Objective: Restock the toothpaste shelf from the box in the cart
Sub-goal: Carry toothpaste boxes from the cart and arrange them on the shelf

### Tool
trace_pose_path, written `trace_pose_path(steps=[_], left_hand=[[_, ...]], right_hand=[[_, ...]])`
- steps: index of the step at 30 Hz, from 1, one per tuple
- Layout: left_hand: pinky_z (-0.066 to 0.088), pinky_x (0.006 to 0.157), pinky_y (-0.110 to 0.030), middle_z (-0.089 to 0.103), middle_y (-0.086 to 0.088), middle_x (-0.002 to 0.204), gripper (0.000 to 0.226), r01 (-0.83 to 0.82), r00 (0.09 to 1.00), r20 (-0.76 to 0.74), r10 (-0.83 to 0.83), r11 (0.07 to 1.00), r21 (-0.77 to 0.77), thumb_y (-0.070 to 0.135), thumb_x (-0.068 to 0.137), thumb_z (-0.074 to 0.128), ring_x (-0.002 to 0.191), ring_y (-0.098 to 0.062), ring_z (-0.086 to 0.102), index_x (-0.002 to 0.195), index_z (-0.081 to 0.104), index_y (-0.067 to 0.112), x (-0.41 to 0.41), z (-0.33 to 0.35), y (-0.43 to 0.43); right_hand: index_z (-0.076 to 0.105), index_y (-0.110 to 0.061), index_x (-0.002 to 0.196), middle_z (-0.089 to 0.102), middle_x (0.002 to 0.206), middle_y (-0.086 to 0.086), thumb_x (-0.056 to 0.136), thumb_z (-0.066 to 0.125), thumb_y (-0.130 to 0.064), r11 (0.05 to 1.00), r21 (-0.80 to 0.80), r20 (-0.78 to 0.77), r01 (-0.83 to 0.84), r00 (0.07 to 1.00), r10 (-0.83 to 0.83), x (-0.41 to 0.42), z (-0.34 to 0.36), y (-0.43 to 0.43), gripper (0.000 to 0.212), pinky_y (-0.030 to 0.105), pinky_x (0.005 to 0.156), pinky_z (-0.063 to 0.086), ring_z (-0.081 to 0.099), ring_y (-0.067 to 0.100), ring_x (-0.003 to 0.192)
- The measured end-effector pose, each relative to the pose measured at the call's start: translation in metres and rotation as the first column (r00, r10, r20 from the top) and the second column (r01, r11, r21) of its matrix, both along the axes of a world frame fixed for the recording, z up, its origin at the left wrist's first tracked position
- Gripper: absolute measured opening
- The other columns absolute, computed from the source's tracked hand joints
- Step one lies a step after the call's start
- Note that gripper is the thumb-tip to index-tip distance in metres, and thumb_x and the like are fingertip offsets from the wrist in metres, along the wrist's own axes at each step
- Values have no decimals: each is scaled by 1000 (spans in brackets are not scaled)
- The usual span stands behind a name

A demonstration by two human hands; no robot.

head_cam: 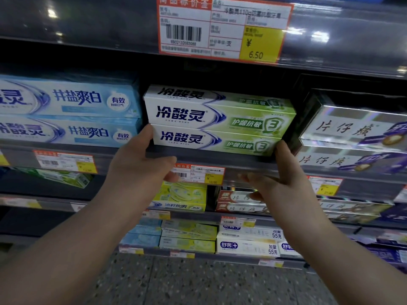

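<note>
At shelf height, two green-and-white toothpaste boxes are shown stacked flat, one upon the other, on the dark shelf (220,158). The lower box (211,140) is held at both ends: the left hand (141,159) is pressed against its left end with the thumb raised along the edge, and the right hand (284,172) is set against its right end — each hand closed onto that box, fingers curled beneath the shelf lip. The upper box (218,113) is seen resting squarely on the lower one; behind it, the top face of a further green box is partly visible. Blue boxes (66,113) are ranged just beside the stack on the left, and silver-and-purple boxes (352,137) on the right, a dark gap being left between these and the green stack. A small price tag (198,173) is fixed to the shelf edge between the two hands; a large orange-bordered tag (222,29) — marked 6.50 — is mounted on the shelf above. Lower shelves carrying yellow-green, red and white boxes are visible below, above a speckled floor (198,282). Neither cart nor supply box is in view.
</note>
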State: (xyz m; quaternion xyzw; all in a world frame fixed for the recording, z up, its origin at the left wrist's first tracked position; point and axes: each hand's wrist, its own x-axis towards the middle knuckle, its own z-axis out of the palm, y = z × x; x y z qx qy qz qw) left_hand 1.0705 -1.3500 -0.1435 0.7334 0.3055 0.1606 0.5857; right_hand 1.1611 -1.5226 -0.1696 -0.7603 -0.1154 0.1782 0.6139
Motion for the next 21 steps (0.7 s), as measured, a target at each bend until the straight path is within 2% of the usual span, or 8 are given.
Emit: trace_pose_path(steps=[3, 5, 9, 11, 12, 14, 17, 21], left_hand=[[42, 48, -18, 64, 14, 84, 34, 28, 1000, -3, -28, 1000, 4, 5, 87, 54, 49, 0, 62, 93, 57, 39, 6, -1, 4], [42, 42, -11, 65, 10, 90, 33, 35, 999, -3, -35, 999, -17, 3, 86, 53, 49, -2, 63, 104, 56, 31, 13, -1, 8], [37, 34, -9, 65, 4, 90, 31, 19, 1000, -21, -21, 996, -83, -5, 85, 51, 47, -5, 65, 107, 53, 17, 27, 2, 13], [37, 34, -10, 65, 6, 97, 39, 6, 1000, -28, -9, 992, -123, -6, 86, 50, 47, -5, 65, 118, 50, 16, 31, 2, 14], [38, 34, -10, 62, 9, 109, 50, -6, 999, -32, 1, 990, -139, -6, 86, 50, 48, -4, 66, 129, 43, 17, 33, 3, 15], [40, 34, -11, 43, 14, 128, 70, -32, 999, -40, 26, 986, -162, -6, 87, 51, 47, -3, 65, 145, 22, 22, 36, 3, 16], [42, 35, -12, 38, 11, 126, 75, -25, 999, -43, 19, 986, -164, -6, 86, 51, 48, -3, 65, 146, 17, 24, 38, 0, 18], [53, 50, -20, 59, 18, 92, 54, 8, 1000, 8, -7, 989, -147, -1, 85, 57, 55, -6, 68, 130, 43, 25, 33, -2, 17]], right_hand=[[30, -30, 137, 67, 91, -22, 85, 57, -4, 999, -1, -28, -34, 999, 34, 8, 3, 6, 64, 42, 64, 56, 66, 27, 86], [42, -28, 127, 67, 105, -7, 83, 56, 2, 998, 4, -47, -66, 997, 66, 15, 6, 10, 56, 30, 63, 59, 70, 15, 82], [42, -21, 126, 62, 114, 6, 82, 42, 11, 994, 70, -151, -83, 984, 92, 30, 10, 15, 55, 31, 64, 58, 72, 18, 79], [45, -22, 121, 61, 112, 7, 81, 37, 11, 993, 70, -178, -97, 978, 108, 35, 14, 18, 52, 31, 60, 57, 72, 23, 78], [46, -24, 121, 61, 112, 6, 81, 36, 10, 993, 60, -186, -102, 976, 112, 37, 15, 20, 53, 29, 57, 57, 72, 24, 77], [44, -28, 124, 61, 111, 4, 80, 34, 10, 994, 42, -196, -102, 975, 108, 41, 17, 23, 58, 27, 53, 54, 72, 24, 74], [40, -32, 128, 61, 102, -4, 81, 33, 10, 996, 25, -192, -85, 977, 88, 42, 17, 25, 63, 28, 54, 52, 72, 23, 72], [38, -33, 131, 59, 109, -5, 84, 37, 8, 998, 23, -174, -54, 983, 57, 34, 17, 25, 63, 27, 54, 52, 72, 21, 72]])
